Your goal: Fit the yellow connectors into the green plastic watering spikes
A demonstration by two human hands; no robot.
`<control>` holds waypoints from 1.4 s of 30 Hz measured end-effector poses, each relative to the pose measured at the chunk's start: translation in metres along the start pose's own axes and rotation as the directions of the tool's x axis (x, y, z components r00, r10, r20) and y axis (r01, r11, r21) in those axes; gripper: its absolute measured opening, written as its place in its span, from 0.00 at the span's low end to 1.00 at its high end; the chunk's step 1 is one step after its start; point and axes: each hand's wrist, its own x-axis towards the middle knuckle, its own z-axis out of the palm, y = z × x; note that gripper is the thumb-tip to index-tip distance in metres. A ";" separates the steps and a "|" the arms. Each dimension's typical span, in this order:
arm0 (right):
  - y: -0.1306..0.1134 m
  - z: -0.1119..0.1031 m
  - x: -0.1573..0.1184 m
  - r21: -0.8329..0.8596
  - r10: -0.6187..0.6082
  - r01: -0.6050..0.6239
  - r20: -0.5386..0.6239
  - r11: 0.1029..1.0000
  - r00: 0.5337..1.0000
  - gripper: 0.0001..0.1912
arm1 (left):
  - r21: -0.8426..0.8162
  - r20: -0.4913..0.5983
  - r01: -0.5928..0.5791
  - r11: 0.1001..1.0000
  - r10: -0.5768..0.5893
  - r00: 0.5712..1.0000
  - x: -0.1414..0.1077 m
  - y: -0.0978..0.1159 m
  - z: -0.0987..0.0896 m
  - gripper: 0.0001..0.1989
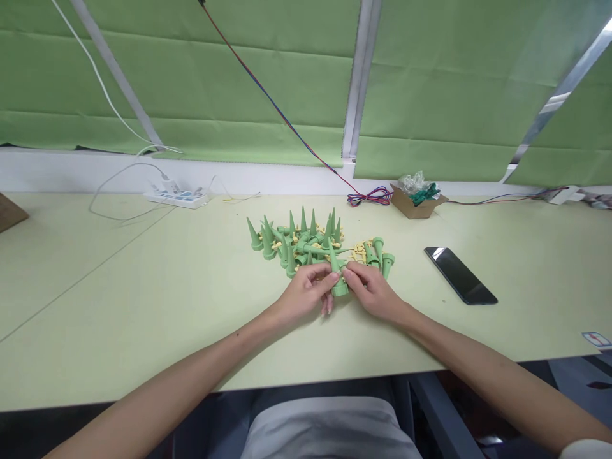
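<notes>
My left hand (310, 290) is closed around a green plant watering spike (339, 287), which stands tip up above the table's middle, its wide collar at the bottom. My right hand (373, 288) pinches at the spike's right side; whatever lies between its fingertips is too small and hidden to make out. Just beyond my hands is a pile of similar green spikes (268, 243), some upright and some lying down, with yellow pieces among them. Small yellow valve-like parts (358, 250) and several more green spikes (387, 262) lie behind my right hand.
To the right lies a black phone (461, 275). At the back are a small cardboard box (415, 207) with clear and green plastic, a coil of red and blue wire (369, 196), and a white power strip (179, 197). A brown object (10, 212) sits at the far left.
</notes>
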 end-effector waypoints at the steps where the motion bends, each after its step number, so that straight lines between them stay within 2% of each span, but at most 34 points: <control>1: 0.000 0.000 0.000 -0.015 -0.014 0.014 0.005 1.000 1.000 0.21 | -0.027 0.008 0.009 1.000 -0.009 1.000 0.000 0.000 0.000 0.21; 6: 0.001 -0.002 0.000 -0.057 -0.074 0.075 0.033 0.996 0.997 0.20 | -0.182 0.022 0.075 0.980 -0.072 0.997 0.002 -0.001 -0.001 0.22; 9: 0.001 -0.002 0.000 -0.063 -0.077 0.079 0.029 0.995 0.997 0.20 | -0.181 0.015 0.074 0.981 -0.073 0.997 0.001 -0.001 0.000 0.22; 14: -0.002 0.000 0.001 -0.028 -0.045 0.045 0.006 0.999 0.999 0.21 | 0.022 0.008 -0.015 1.000 0.015 1.000 -0.003 0.003 0.002 0.20; 18: -0.003 0.000 0.001 0.017 -0.005 0.005 0.012 1.000 1.000 0.21 | 0.169 -0.044 -0.071 0.983 0.080 0.996 -0.005 0.004 0.004 0.19; 22: -0.003 0.000 0.002 0.034 0.038 -0.039 0.020 0.999 0.999 0.22 | 0.244 -0.097 -0.089 0.966 0.115 0.989 -0.005 0.002 0.006 0.19; 33: -0.001 0.000 0.000 0.004 -0.026 0.026 0.006 1.000 1.000 0.22 | 0.018 -0.004 -0.035 0.999 0.035 0.999 -0.001 0.002 0.003 0.19; 42: -0.005 0.002 0.002 -0.040 -0.044 0.042 -0.043 0.998 0.998 0.21 | 0.056 -0.032 -0.021 0.998 0.023 0.999 0.000 0.006 0.001 0.20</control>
